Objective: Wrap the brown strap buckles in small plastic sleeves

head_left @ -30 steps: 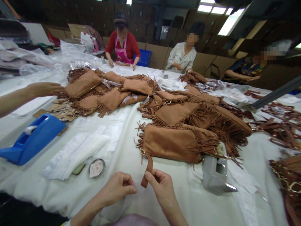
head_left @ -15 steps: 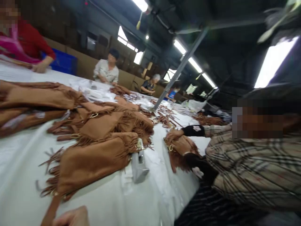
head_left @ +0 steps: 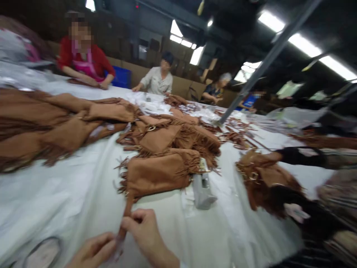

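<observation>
- long table covered in white cloth
- heap of brown suede fringed bags lying mid-table
- grey metal tape dispenser just beside the nearest bag
- loose brown leather straps farther back
- round dish at near edge, blurred

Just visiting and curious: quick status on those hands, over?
Right hand pinching brown strap. Left hand at strap's lower end. Strap runs to fringed bag. Grey tape dispenser beside it.
</observation>
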`<state>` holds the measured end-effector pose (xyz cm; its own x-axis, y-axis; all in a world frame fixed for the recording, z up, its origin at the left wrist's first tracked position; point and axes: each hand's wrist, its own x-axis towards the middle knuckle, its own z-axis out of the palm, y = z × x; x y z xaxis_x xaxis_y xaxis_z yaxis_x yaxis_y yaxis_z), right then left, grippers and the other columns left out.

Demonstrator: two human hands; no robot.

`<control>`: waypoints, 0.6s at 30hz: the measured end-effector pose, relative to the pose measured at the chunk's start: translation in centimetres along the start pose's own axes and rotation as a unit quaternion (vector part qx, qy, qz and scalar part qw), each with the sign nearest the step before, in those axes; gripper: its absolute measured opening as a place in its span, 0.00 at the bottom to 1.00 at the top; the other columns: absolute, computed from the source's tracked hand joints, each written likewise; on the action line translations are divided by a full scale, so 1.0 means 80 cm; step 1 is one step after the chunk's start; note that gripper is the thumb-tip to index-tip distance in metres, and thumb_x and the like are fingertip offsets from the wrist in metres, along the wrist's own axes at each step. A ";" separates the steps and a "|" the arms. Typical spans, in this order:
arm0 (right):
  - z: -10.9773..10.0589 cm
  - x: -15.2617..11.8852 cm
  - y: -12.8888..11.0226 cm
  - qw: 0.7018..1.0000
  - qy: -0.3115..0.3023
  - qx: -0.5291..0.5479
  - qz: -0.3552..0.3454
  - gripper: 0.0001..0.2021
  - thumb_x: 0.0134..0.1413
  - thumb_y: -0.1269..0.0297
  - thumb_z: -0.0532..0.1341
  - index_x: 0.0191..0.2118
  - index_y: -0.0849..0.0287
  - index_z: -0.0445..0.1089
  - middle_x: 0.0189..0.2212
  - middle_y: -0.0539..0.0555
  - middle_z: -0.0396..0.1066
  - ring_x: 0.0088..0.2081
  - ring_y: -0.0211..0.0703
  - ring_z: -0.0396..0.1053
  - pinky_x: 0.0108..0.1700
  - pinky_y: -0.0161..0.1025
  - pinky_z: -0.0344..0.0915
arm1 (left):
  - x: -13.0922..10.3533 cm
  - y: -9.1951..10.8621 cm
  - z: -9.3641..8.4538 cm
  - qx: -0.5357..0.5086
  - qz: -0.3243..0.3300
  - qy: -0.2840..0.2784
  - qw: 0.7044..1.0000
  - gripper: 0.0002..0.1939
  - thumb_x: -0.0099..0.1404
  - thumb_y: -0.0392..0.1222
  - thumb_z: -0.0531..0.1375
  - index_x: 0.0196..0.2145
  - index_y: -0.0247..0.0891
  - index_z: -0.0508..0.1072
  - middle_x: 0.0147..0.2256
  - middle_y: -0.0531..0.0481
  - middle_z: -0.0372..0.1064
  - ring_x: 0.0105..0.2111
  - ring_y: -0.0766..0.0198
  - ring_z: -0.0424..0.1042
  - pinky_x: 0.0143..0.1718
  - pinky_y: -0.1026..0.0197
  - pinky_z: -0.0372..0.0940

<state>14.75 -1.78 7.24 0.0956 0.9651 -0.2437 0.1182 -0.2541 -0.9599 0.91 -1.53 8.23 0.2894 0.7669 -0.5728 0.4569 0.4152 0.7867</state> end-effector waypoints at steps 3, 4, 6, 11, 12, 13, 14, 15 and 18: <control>-0.008 0.012 -0.012 0.998 -0.040 0.040 0.005 0.12 0.43 0.59 0.64 0.18 0.62 0.71 0.16 0.47 0.64 0.22 0.36 0.58 0.26 0.35 0.55 | 0.001 -0.022 -0.013 -0.110 0.042 -0.067 0.991 0.23 0.51 0.58 0.65 0.35 0.35 0.74 0.29 0.50 0.71 0.31 0.61 0.68 0.33 0.62 0.62; -0.008 0.017 -0.012 0.997 -0.048 0.054 0.009 0.12 0.43 0.59 0.64 0.19 0.62 0.72 0.17 0.48 0.66 0.23 0.36 0.59 0.28 0.35 0.56 | 0.004 -0.027 -0.015 -0.152 0.068 -0.081 0.983 0.23 0.50 0.58 0.65 0.33 0.34 0.74 0.27 0.50 0.70 0.30 0.63 0.66 0.32 0.63 0.60; -0.007 0.021 -0.008 0.995 -0.057 0.078 0.018 0.12 0.43 0.57 0.65 0.22 0.63 0.74 0.19 0.49 0.68 0.24 0.37 0.60 0.29 0.35 0.57 | 0.010 -0.032 -0.016 -0.205 0.099 -0.093 0.969 0.21 0.51 0.56 0.65 0.30 0.33 0.73 0.25 0.52 0.67 0.28 0.66 0.63 0.31 0.64 0.57; 0.005 0.015 0.002 0.993 -0.027 0.109 0.022 0.14 0.42 0.56 0.67 0.19 0.62 0.72 0.18 0.47 0.64 0.22 0.35 0.59 0.25 0.34 0.56 | 0.015 -0.022 -0.009 -0.220 0.127 -0.071 0.965 0.18 0.57 0.53 0.62 0.28 0.33 0.72 0.24 0.51 0.67 0.29 0.66 0.63 0.33 0.64 0.56; 0.008 0.013 0.004 0.993 -0.020 0.115 0.022 0.15 0.41 0.56 0.67 0.17 0.62 0.70 0.17 0.47 0.63 0.21 0.35 0.59 0.24 0.33 0.56 | 0.015 -0.019 -0.008 -0.228 0.132 -0.065 0.962 0.18 0.57 0.53 0.61 0.28 0.33 0.72 0.24 0.51 0.68 0.29 0.66 0.63 0.33 0.64 0.56; 0.012 0.012 0.006 0.992 -0.020 0.123 0.024 0.16 0.41 0.55 0.67 0.16 0.62 0.69 0.16 0.47 0.62 0.20 0.35 0.59 0.23 0.33 0.56 | 0.015 -0.018 -0.008 -0.240 0.134 -0.059 0.960 0.18 0.58 0.54 0.61 0.29 0.33 0.72 0.25 0.51 0.68 0.28 0.67 0.63 0.33 0.64 0.56; 0.015 0.012 0.009 0.990 -0.030 0.134 0.033 0.17 0.41 0.54 0.67 0.16 0.62 0.68 0.16 0.47 0.61 0.19 0.34 0.58 0.22 0.33 0.55 | 0.015 -0.017 -0.009 -0.252 0.134 -0.054 0.957 0.18 0.58 0.54 0.61 0.30 0.33 0.71 0.25 0.51 0.68 0.28 0.67 0.63 0.32 0.64 0.57; 0.016 0.012 0.011 0.986 -0.048 0.151 0.050 0.18 0.41 0.53 0.68 0.16 0.62 0.68 0.14 0.46 0.60 0.18 0.33 0.57 0.21 0.33 0.54 | 0.013 -0.017 -0.011 -0.261 0.131 -0.051 0.955 0.18 0.59 0.54 0.60 0.30 0.33 0.71 0.26 0.50 0.69 0.27 0.68 0.63 0.32 0.64 0.57; 0.015 0.020 0.014 0.952 -0.104 0.244 0.151 0.18 0.41 0.50 0.68 0.21 0.63 0.69 0.13 0.43 0.57 0.15 0.28 0.49 0.18 0.30 0.46 | 0.005 -0.023 -0.021 -0.273 0.114 -0.066 0.953 0.18 0.60 0.54 0.59 0.28 0.33 0.69 0.24 0.50 0.69 0.24 0.69 0.62 0.28 0.65 0.57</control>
<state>13.83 -0.49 5.59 -0.1516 0.8573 -0.4919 -0.3620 -0.5113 -0.7794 -1.22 -1.19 6.98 0.4483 0.8146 -0.3680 -0.1256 0.4650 0.8764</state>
